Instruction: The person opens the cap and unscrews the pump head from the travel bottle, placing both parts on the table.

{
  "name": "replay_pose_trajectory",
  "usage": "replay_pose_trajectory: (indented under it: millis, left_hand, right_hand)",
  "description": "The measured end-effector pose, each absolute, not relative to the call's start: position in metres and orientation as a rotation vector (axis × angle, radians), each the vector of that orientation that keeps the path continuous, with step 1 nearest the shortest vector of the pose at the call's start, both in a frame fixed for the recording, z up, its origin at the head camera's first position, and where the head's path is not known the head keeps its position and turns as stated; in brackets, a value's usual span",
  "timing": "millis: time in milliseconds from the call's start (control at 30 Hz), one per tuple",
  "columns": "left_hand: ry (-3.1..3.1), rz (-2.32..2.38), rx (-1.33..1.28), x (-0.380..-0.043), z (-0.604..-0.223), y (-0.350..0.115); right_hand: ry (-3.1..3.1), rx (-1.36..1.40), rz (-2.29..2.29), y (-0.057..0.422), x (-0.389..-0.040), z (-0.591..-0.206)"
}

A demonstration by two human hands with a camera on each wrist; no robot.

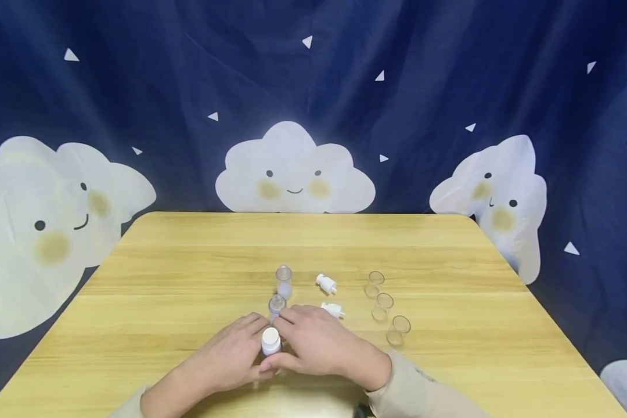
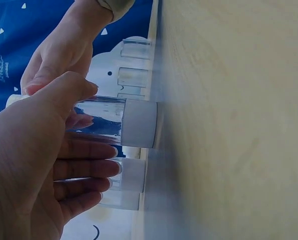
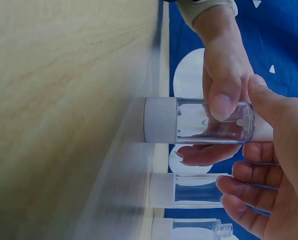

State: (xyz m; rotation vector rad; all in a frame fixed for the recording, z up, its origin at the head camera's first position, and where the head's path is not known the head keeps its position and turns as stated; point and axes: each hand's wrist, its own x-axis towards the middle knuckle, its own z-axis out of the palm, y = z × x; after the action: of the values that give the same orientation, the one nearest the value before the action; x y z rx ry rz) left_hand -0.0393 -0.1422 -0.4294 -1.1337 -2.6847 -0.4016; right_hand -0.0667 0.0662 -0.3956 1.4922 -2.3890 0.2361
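A clear bottle with a white base (image 3: 161, 120) stands upright on the table, topped by a white pump head (image 1: 270, 337). My left hand (image 1: 235, 351) holds the bottle's clear body, its thumb (image 3: 222, 106) across the near side in the right wrist view. At the neck, my right hand (image 1: 319, 342) pinches the white pump head between thumb and index finger, other fingers loosely bent. Just beyond the hands stand two similar bottles without pump heads, the nearer bottle (image 1: 277, 304) partly covered by fingers and the farther bottle (image 1: 284, 283) in full view.
Two loose white pump heads lie right of the bottles: one pump head (image 1: 326, 284) farther back, another pump head (image 1: 333, 310) beside the right hand. Farther right, three clear caps stand in a row: a back cap (image 1: 374, 284), a middle cap (image 1: 382, 307) and a front cap (image 1: 398, 331).
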Motion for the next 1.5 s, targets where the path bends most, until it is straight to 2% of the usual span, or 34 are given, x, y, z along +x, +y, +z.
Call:
replay_pose_trajectory:
  millis: [500,1000,1500]
  left_hand:
    - [-2.748,-0.527,-1.089,-0.036,-0.427,-0.143]
    - [-2.822,-0.582,-1.112,-0.039,-0.424,-0.141]
    - [-2.728,-0.504,-1.132,-0.039,-0.427,-0.141]
  right_hand:
    - [-2.380,1.568,0.342,0.060,-0.069,-0.394]
    - [-2.495,1.801,0.426,0.064,-0.083,-0.387]
    - [-2.356,1.356,0.141,0.060,-0.060,-0.385]
